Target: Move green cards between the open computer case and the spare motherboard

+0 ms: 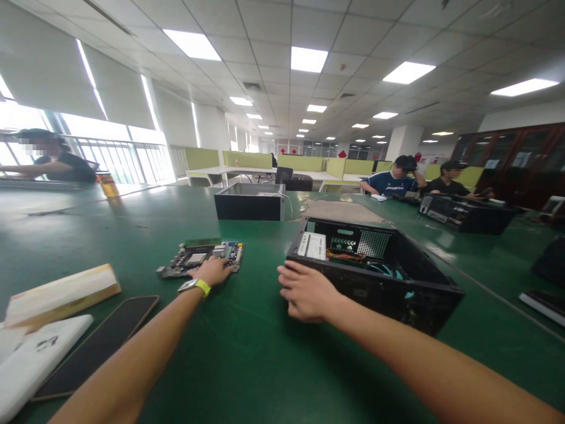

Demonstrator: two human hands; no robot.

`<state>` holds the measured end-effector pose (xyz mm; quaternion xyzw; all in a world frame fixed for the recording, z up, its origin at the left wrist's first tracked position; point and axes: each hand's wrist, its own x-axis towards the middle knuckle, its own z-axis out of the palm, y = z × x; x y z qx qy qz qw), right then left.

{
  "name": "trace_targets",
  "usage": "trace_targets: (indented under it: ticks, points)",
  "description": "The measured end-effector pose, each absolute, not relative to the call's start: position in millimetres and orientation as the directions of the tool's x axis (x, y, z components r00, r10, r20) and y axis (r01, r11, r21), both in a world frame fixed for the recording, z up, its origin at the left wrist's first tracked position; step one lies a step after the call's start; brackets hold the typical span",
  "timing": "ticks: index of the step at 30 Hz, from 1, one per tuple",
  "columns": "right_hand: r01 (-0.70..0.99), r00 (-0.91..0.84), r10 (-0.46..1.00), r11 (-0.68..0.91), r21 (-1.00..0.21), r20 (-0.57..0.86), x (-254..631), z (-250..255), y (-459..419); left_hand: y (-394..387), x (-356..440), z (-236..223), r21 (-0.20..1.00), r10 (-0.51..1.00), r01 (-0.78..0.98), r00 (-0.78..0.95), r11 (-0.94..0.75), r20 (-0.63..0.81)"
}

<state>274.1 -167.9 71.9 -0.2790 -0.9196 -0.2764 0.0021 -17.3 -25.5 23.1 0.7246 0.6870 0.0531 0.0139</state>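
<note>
A motherboard [196, 258] lies flat on the green table, with a square silver processor at its middle and green memory sticks along its far edge. My left hand [212, 271], with a yellow-green banded watch [194, 285] on the wrist, rests over the board's near edge, its fingers apart. To the right stands an open black computer case [375, 288]. Inside it I see a power supply [312, 245] with a white label, coloured cables and a perforated panel. My right hand [309, 292] lies against the case's near left corner, fingers spread.
A phone [99, 347], a white box-like object [42, 353] and a cardboard piece [64, 294] lie at the left. Behind is a dark-sided panel or tray [249, 206]. People sit at the far right, near another case [468, 213], and at the far left.
</note>
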Motion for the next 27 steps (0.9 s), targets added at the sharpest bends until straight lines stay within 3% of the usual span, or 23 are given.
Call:
trace_targets:
  ticks: [4,11,20,23,27]
  points:
    - [0.676,-0.691,0.699,0.537,0.504,0.182,334.6,66.7,-130.2,-42.3,22.7,22.3,0.022,0.992,0.995,0.094,-0.097,0.087]
    - [0.832,-0.466,0.827,0.290,0.474,0.314,425.9,41.9,-105.1,-114.0,107.6,24.1,-0.071,0.937,0.939,0.342,-0.337,0.075]
    - [0.876,-0.226,0.928,0.061,0.478,0.296,492.9,37.0,-119.9,-234.7,195.2,37.8,-0.041,0.727,0.727,0.686,-0.685,0.019]
    - [0.877,-0.125,0.960,-0.012,0.481,0.252,513.6,33.6,-123.5,-258.7,216.5,24.2,-0.016,0.706,0.706,0.708,-0.708,-0.023]
    - [0.873,0.014,0.984,-0.098,0.478,0.176,545.7,27.5,-126.9,-268.0,244.2,-3.4,0.117,0.739,0.742,0.669,-0.660,-0.071]
